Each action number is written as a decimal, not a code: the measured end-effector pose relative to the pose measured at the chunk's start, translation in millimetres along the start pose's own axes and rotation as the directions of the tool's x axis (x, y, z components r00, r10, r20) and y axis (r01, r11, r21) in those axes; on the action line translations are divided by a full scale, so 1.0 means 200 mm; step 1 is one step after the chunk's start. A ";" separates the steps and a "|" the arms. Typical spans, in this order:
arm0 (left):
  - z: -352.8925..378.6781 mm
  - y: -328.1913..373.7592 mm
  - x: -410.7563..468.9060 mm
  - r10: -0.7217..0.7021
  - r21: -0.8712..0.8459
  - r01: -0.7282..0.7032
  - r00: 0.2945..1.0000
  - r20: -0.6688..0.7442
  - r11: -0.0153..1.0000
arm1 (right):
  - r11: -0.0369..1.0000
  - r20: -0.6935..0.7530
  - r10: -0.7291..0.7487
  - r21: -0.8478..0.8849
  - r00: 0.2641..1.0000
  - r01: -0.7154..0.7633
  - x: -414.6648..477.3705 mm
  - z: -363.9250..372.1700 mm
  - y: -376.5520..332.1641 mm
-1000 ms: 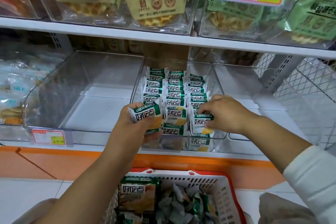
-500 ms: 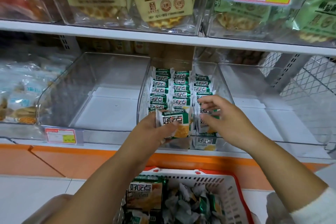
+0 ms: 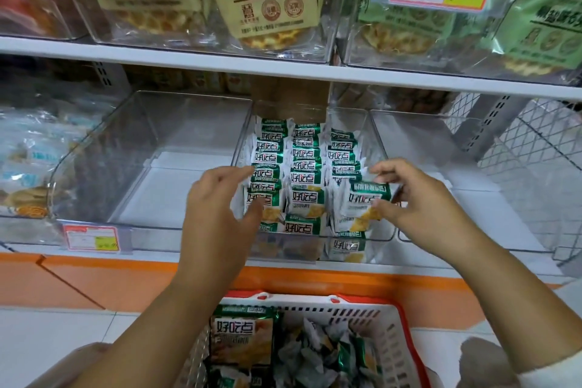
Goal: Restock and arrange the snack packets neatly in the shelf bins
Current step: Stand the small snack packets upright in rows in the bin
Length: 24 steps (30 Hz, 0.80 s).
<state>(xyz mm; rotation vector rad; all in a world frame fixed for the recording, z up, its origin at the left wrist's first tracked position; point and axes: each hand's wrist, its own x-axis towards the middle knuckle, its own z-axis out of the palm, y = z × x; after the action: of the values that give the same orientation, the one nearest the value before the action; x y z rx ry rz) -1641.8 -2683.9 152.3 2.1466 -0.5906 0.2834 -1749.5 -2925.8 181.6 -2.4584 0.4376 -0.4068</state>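
Basket [image 3: 406, 353] nearest, loose stock inside. Right hand [image 3: 419, 198] pinches a packet [image 3: 367, 201] at the right row's front in the middle bin [image 3: 382, 230]. Left hand [image 3: 217, 208], fingers spread, rests on the left row, gripping nothing. Step: seating packets. Next, likely: tuck it upright, flush with the row.

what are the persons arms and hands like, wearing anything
Both hands are bare: no gloves, rings, watch or bands show on the left hand or the right hand. Both forearms are uncovered too. The only clothing visible is a white sleeve pushed up the right arm, at the lower right corner of the view. No sleeve shows on the left arm within the frame.
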 end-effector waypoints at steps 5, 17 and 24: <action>0.00 -0.15 0.02 -0.158 0.057 0.154 0.985 0.071 0.986 | 0.906 0.197 -0.143 -0.368 0.970 0.208 0.00 0.09 0.03; 0.01 -0.22 0.01 -0.107 0.025 0.104 0.982 0.154 0.994 | 0.823 0.063 -0.234 -0.519 0.970 0.232 0.01 0.24 0.10; -0.09 -0.25 -0.13 -0.032 -0.027 0.034 0.997 0.070 0.999 | 0.914 -0.160 -0.287 -0.341 0.944 0.220 -0.13 0.24 0.03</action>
<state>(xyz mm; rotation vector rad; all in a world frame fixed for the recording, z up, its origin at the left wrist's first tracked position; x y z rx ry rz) -1638.0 -2635.3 117.6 2.1445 -0.5946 0.1813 -1755.1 -2895.0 135.8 -2.8142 0.2819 -0.7603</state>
